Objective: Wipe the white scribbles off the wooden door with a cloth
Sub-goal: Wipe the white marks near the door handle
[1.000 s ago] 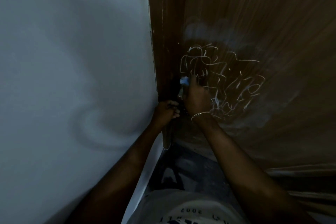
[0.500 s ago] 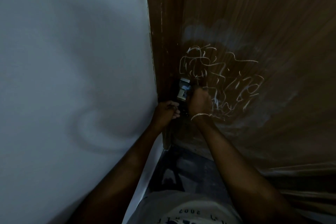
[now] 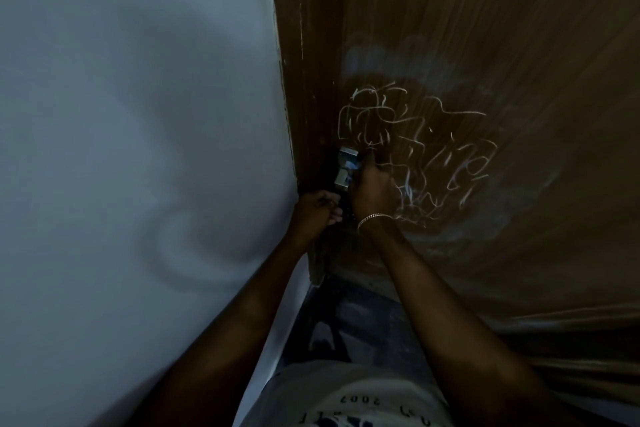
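The brown wooden door (image 3: 485, 28) fills the right half of the view. White scribbles (image 3: 415, 146) cover its middle, with hazy smears above and below them. My right hand (image 3: 375, 189), with a bracelet on the wrist, presses against the door at the scribbles' lower left corner. It is closed on a blue cloth (image 3: 352, 166), of which only a small bit shows past the fingers. My left hand (image 3: 315, 210) is curled around the door's edge just below a metal latch plate (image 3: 344, 152). What lies inside its fingers is too dark to see.
A pale grey wall (image 3: 138, 149) takes up the whole left half and meets the door's edge. Dark floor (image 3: 363, 329) shows between my arms below the door. My white printed shirt (image 3: 363, 402) is at the bottom.
My right hand has slid down and slightly right from the scribbles' left edge, uncovering the metal latch plate. The blue cloth shows less now. My left hand has stayed put.
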### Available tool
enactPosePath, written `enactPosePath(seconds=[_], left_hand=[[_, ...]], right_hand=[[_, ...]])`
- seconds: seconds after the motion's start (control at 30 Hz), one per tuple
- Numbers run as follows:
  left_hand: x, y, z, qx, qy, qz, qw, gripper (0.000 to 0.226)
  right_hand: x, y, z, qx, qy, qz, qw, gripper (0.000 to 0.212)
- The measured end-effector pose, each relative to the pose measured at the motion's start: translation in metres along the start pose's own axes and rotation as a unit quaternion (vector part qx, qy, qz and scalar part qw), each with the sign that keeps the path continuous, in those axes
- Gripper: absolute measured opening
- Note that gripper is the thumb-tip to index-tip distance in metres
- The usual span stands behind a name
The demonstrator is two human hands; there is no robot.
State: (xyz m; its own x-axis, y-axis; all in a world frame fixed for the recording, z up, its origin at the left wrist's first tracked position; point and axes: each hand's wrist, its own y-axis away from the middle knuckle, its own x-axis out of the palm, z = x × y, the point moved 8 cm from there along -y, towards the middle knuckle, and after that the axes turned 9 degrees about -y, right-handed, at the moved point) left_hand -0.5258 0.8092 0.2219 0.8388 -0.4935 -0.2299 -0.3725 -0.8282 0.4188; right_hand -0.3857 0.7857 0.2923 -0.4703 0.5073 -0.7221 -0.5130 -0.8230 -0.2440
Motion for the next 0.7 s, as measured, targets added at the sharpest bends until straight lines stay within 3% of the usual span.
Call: enactPosePath(seconds=[0.23, 0.37, 0.53, 0.7], left_hand=[[-0.004, -0.003, 0.001, -0.005, 0.004, -0.009, 1.0, 0.024], [-0.002, -0.003, -0.002, 0.002, 0.004, -0.007, 1.0, 0.025], [-0.002, -0.004, -0.003, 0.004, 0.009, -0.01, 1.0, 0.024], [0.002, -0.002, -0.004, 0.003, 0.009, 0.0, 1.0, 0.022]], right_hand=[[-0.011, -0.004, 0.013, -0.05, -0.022, -0.046, 0.997, 0.013], [-0.006, 0.0, -0.003, -0.008, -0.015, -0.016, 1.0, 0.015], [-0.012, -0.003, 0.007, -0.018, -0.039, -0.04, 0.998, 0.018], [-0.002, -0.002, -0.01, 0.032, -0.03, 0.01, 0.999, 0.014]])
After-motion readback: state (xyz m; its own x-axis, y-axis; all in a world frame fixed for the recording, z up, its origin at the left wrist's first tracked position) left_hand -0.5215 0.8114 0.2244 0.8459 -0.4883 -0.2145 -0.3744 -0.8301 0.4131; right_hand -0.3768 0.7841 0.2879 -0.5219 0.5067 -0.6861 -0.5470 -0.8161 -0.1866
